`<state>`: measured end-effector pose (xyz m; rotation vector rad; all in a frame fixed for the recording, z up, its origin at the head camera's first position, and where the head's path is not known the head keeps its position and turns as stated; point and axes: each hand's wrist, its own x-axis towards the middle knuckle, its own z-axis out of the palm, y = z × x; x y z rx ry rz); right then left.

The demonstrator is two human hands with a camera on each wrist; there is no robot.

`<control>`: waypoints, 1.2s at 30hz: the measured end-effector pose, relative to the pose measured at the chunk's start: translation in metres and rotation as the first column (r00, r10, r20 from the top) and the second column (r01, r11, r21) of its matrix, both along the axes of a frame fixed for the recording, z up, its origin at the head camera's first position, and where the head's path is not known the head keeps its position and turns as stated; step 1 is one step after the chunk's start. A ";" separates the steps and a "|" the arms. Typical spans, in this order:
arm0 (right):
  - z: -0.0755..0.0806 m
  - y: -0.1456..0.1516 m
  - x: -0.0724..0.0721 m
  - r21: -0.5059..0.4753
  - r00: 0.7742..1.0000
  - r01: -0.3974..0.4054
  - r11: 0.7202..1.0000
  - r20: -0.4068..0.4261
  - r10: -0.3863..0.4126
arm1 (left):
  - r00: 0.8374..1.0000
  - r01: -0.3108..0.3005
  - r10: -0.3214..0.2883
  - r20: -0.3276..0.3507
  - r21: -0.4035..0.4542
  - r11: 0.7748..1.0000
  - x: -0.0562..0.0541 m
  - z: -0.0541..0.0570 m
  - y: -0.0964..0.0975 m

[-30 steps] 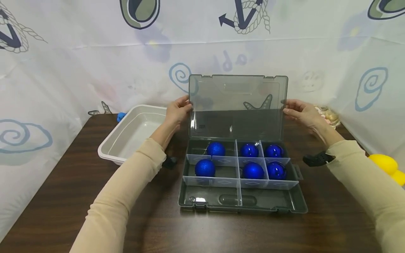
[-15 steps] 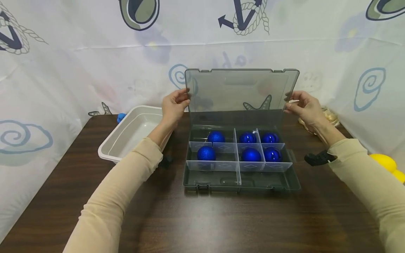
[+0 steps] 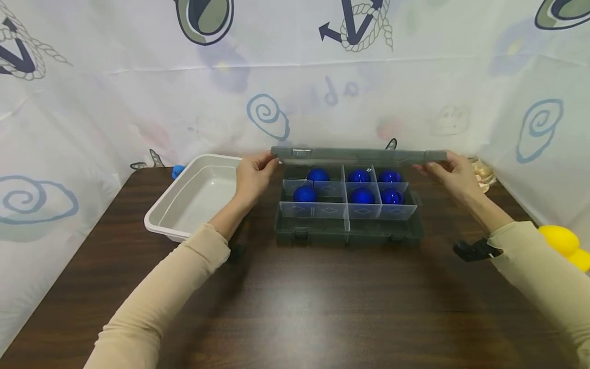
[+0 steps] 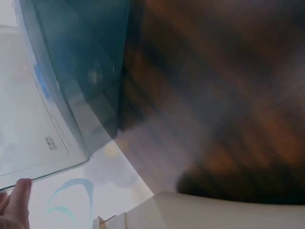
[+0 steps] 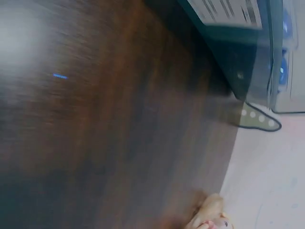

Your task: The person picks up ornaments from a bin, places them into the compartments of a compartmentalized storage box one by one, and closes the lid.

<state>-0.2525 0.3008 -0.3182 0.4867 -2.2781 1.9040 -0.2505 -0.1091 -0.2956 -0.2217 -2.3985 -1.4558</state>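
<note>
A grey translucent divided storage box (image 3: 313, 233) stands on the table, with several blue Christmas baubles (image 3: 306, 193) in its back and middle compartments. Its hinged lid (image 3: 355, 155) is partly lowered and appears nearly edge-on in the head view. My left hand (image 3: 253, 177) pinches the lid's left end; in the left wrist view, its fingers (image 4: 18, 202) are at the lid's edge. At the opposite end, my right hand (image 3: 454, 177) grips the lid's right corner, some fingers hidden behind it. The right wrist view shows the box's side (image 5: 233, 57) but not that hand.
A white plastic basin (image 3: 193, 197) sits left of the box, close to my left forearm. Something small and blue (image 3: 177, 170) lies behind it. Yellow rounded objects (image 3: 560, 241) are at the far right, and a beige-pink item (image 3: 481, 174) lies beyond my right hand.
The lid has swung from upright down toward me, both hands holding its ends. The whole box has slid away from me toward the back of the table.
</note>
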 end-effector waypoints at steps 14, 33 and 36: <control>-0.012 -0.003 0.055 0.561 0.987 0.002 0.828 0.131 -0.090 | 0.862 0.262 -0.289 0.417 0.121 0.957 0.050 -0.028 -0.016; -0.028 -0.009 0.068 0.551 0.992 0.014 0.835 0.100 -0.083 | 0.834 0.315 -0.273 0.480 -0.008 0.949 0.059 -0.042 -0.008; -0.030 -0.010 0.068 0.544 0.991 0.013 0.839 0.103 -0.082 | 0.836 0.310 -0.259 0.484 -0.025 0.951 0.059 -0.045 -0.008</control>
